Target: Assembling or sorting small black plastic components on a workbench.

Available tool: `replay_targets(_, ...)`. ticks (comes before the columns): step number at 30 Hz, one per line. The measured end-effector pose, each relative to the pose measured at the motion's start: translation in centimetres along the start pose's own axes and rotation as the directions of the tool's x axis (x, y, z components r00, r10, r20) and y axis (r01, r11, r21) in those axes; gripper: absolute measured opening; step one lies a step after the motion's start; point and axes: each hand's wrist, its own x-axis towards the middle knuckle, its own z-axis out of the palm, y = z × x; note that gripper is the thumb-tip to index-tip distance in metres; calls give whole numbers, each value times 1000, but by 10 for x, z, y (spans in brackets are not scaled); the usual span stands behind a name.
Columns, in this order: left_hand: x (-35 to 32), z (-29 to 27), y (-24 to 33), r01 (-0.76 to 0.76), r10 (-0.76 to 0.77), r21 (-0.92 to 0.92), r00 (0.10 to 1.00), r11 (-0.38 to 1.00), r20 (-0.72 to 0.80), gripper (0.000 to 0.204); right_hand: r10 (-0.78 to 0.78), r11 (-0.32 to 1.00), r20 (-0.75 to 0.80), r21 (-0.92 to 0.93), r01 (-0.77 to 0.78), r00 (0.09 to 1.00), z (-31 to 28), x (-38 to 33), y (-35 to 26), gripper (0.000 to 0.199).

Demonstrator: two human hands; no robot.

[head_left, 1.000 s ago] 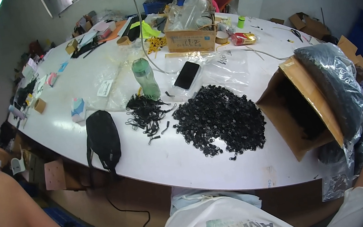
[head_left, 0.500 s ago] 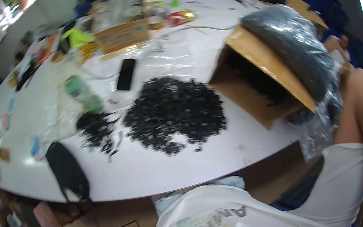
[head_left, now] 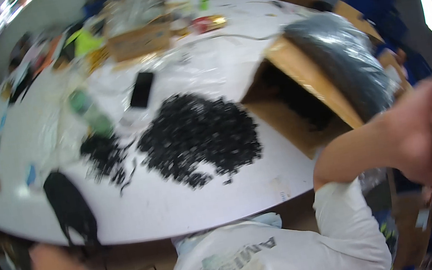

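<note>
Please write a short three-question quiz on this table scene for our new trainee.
1. True or false: the large pile of small black parts lies on the white table.
2. Which way does the cardboard box open? A toward the pile, B straight up.
3. What flat dark thing lies just beyond the pile?

Key: 1 true. 2 A. 3 a black phone. The right hand is raised at the right of the box and too blurred to tell whether it holds anything.

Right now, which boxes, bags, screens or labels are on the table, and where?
Open cardboard box: right side, tipped on its side, brown, dark inside.
Clear plastic bag: over that box, shiny, dark contents.
Small cardboard box: far middle, brown, oblong.
Phone: behind the big black pile, flat, screen dark.
Green bottle: left of phone, blurred.
Labels: too blurred to tell.
</note>
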Motion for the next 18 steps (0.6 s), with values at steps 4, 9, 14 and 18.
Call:
replay_targets(4, 33, -41, 42, -45, 8, 175, 978, 984, 210, 38, 945, 319, -44, 351, -880, 325, 64, -173, 43, 23)
replay_targets(9, -43, -76, 51, 204, -285, 219, 841, 954, 460, 26, 684, 424, 730, -396, -814, 1, 135, -299, 26, 13)
replay_targets(14, -83, -43, 45, 803, -503, -19, 392, 596, 771, 25, 289, 851, 951, -202, -485, 112, 227, -319, 14, 30)
replay_targets(18, -108, -43, 68, 781, -397, 23, 292, 625, 870, 22, 113, 927, 989, -69, -368, 99, 320, -351, 15, 40)
